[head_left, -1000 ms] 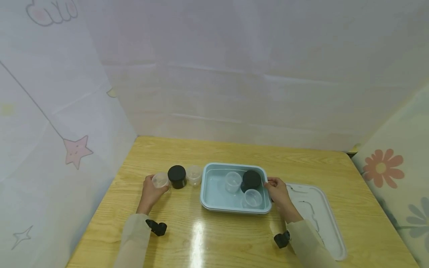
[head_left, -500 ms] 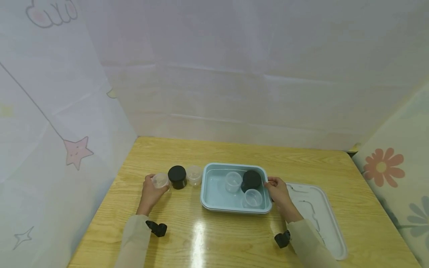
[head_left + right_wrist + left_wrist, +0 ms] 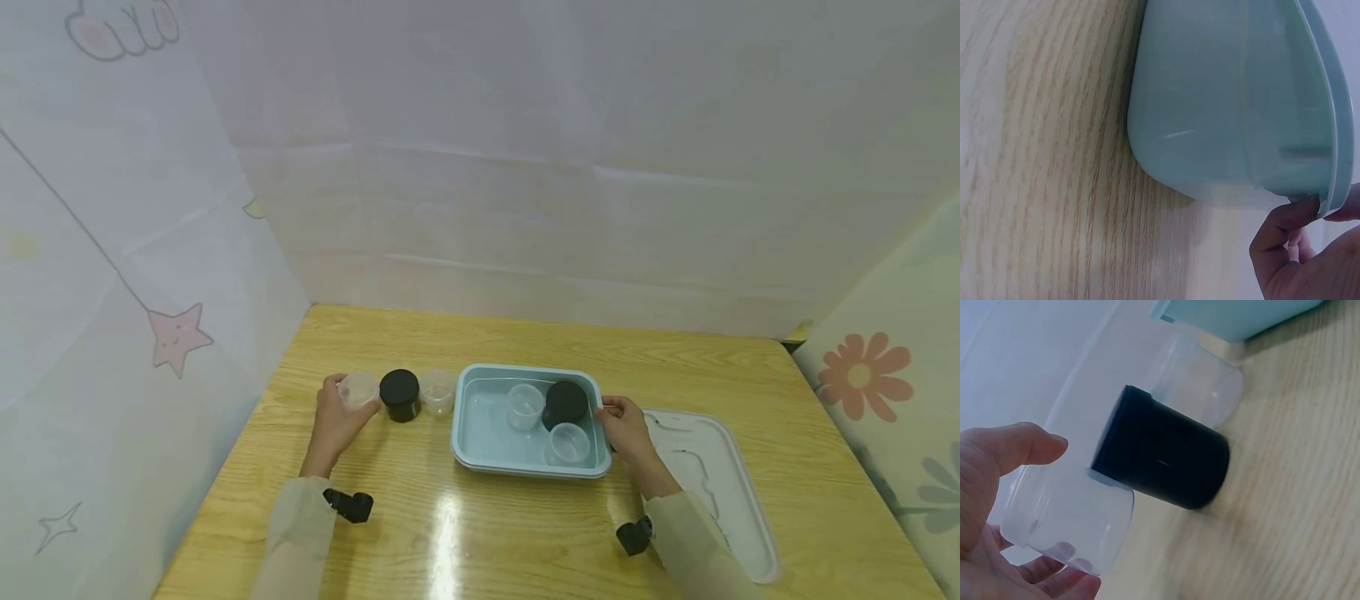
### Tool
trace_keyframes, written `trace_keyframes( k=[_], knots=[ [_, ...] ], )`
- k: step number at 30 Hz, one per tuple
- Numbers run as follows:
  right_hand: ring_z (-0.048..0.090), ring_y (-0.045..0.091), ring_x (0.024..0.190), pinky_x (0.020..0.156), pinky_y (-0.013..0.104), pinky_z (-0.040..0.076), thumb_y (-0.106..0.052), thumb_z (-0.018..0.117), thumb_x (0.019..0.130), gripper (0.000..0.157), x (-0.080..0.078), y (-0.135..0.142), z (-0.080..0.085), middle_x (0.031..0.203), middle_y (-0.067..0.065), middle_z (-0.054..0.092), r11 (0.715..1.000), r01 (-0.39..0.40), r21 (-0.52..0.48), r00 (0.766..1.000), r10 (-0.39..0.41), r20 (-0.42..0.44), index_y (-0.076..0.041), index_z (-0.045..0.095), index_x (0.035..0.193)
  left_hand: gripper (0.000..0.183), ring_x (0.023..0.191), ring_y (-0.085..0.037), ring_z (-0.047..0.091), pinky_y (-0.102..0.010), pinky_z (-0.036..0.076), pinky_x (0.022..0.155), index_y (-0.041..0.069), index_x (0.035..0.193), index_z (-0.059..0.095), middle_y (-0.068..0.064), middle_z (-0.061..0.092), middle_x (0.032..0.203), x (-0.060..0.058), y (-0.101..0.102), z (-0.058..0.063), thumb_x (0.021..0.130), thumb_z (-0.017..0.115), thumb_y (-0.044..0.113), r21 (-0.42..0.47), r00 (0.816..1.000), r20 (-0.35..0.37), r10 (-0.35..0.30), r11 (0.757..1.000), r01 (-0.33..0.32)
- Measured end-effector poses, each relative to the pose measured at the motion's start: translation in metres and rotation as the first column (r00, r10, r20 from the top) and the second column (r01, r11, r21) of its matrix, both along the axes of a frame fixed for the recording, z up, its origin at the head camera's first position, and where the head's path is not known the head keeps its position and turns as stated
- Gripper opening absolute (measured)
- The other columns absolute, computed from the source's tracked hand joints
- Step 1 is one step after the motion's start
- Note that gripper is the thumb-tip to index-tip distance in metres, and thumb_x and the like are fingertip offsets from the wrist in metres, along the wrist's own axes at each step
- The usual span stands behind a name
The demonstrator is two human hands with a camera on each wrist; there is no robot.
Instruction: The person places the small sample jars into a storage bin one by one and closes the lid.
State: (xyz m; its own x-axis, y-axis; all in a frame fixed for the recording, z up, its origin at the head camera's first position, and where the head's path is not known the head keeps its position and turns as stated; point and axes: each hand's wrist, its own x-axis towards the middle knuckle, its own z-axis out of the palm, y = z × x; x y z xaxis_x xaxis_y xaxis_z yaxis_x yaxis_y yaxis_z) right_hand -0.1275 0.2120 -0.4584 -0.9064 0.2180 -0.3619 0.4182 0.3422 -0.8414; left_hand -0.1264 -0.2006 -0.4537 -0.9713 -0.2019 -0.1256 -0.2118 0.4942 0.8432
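Note:
At the left of the row, my left hand (image 3: 335, 423) grips a clear plastic jar (image 3: 358, 391), thumb on one side and fingers round the other. In the left wrist view that clear jar (image 3: 1079, 515) is raised off the wood, beside a black lidded jar (image 3: 1163, 453). Another clear jar (image 3: 438, 390) stands between the black one and a light blue plastic tub (image 3: 491, 464). The tub contains two clear jars and a black jar (image 3: 565, 402). My right hand (image 3: 626, 429) pinches the rim at the tub's right end; the right wrist view shows thumb and fingers on either side of it.
A white lid-like tray (image 3: 738, 500) lies on the wooden table (image 3: 390, 533) under and beside my right forearm. Cloth sheets with printed figures hang at the back and both sides. Each wrist wears a small black camera.
My left hand has lifted the clear jar a little from the table. My right hand keeps its hold on the tub's rim, and the tub has stayed put.

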Motion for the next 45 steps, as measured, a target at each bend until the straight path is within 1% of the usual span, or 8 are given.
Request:
trace_keyframes(
  k=[8,14,20,23,29,32,37,45],
  knots=[
    [0.055,0.016,0.087,0.063,0.025,0.048,-0.011,0.047,0.097,0.039,0.000,0.001,-0.001,0.110,0.018,0.052,1.000,-0.003,-0.005,1.000,0.003,-0.001,0.005,0.041,0.132,0.072,0.115,-0.042,0.043,-0.058,0.041,0.093,-0.001,0.139,0.028,-0.030,0.033,0.132,-0.001,0.003,0.014,0.083,0.068,0.019,-0.004,1.000,-0.020,0.000,1.000,0.000],
    [0.055,0.018,0.085,0.063,0.026,0.048,-0.011,0.048,0.095,0.038,0.001,0.000,-0.001,0.105,0.016,0.052,1.000,0.013,-0.013,1.000,-0.013,-0.020,0.006,0.043,0.129,0.072,0.115,-0.041,0.042,-0.057,0.040,0.094,0.001,0.141,0.028,-0.029,0.032,0.134,0.000,0.004,0.021,0.084,0.068,0.020,0.013,1.000,-0.014,0.001,1.000,-0.001],
    [0.054,0.017,0.089,0.065,0.024,0.047,-0.012,0.047,0.097,0.040,0.000,0.000,-0.001,0.110,0.016,0.052,1.000,-0.003,-0.003,1.000,0.003,0.002,0.005,0.041,0.132,0.072,0.116,-0.039,0.042,-0.056,0.040,0.093,0.003,0.142,0.028,-0.026,0.032,0.136,0.001,0.008,0.027,0.085,0.067,0.024,0.035,1.000,-0.017,-0.007,0.999,0.008],
    [0.054,0.016,0.088,0.065,0.024,0.047,-0.012,0.047,0.097,0.039,-0.001,0.001,-0.002,0.110,0.015,0.051,1.000,-0.002,0.001,1.000,0.002,0.008,0.005,0.041,0.132,0.072,0.116,-0.038,0.042,-0.055,0.041,0.093,0.003,0.142,0.028,-0.024,0.033,0.136,-0.001,0.012,0.030,0.086,0.067,0.026,0.046,1.000,-0.022,-0.021,0.999,0.022],
    [0.054,0.016,0.089,0.066,0.023,0.047,-0.012,0.046,0.097,0.039,-0.001,0.001,-0.003,0.112,0.016,0.051,1.000,0.001,0.002,1.000,-0.001,0.011,0.004,0.041,0.132,0.071,0.117,-0.037,0.042,-0.054,0.042,0.094,0.001,0.141,0.030,-0.024,0.034,0.136,-0.004,0.024,0.034,0.085,0.067,0.024,0.075,0.998,-0.045,-0.044,0.996,0.047],
    [0.053,0.017,0.090,0.066,0.023,0.047,-0.012,0.046,0.097,0.039,-0.002,0.001,-0.003,0.112,0.016,0.051,1.000,0.000,0.002,1.000,0.000,0.010,0.004,0.041,0.132,0.071,0.115,-0.035,0.043,-0.051,0.042,0.093,0.002,0.141,0.031,-0.022,0.035,0.135,-0.006,0.030,0.035,0.085,0.068,0.022,0.095,0.998,-0.045,-0.053,0.994,0.057],
    [0.054,0.017,0.089,0.065,0.024,0.046,-0.012,0.046,0.097,0.039,-0.001,0.000,-0.002,0.112,0.017,0.051,1.000,0.001,-0.001,1.000,-0.001,0.010,0.004,0.041,0.132,0.071,0.111,-0.033,0.045,-0.047,0.044,0.090,0.002,0.140,0.032,-0.021,0.037,0.134,-0.010,0.038,0.037,0.084,0.069,0.023,0.093,0.996,-0.050,-0.077,0.992,0.081],
    [0.055,0.018,0.089,0.065,0.025,0.048,-0.011,0.046,0.097,0.040,0.000,0.001,-0.002,0.112,0.018,0.051,1.000,-0.009,-0.012,1.000,0.009,0.001,0.005,0.040,0.133,0.071,0.117,-0.035,0.045,-0.052,0.043,0.095,0.002,0.141,0.032,-0.021,0.037,0.134,-0.016,0.054,0.042,0.084,0.069,0.021,0.083,0.991,-0.077,-0.110,0.990,0.116]
  ],
)
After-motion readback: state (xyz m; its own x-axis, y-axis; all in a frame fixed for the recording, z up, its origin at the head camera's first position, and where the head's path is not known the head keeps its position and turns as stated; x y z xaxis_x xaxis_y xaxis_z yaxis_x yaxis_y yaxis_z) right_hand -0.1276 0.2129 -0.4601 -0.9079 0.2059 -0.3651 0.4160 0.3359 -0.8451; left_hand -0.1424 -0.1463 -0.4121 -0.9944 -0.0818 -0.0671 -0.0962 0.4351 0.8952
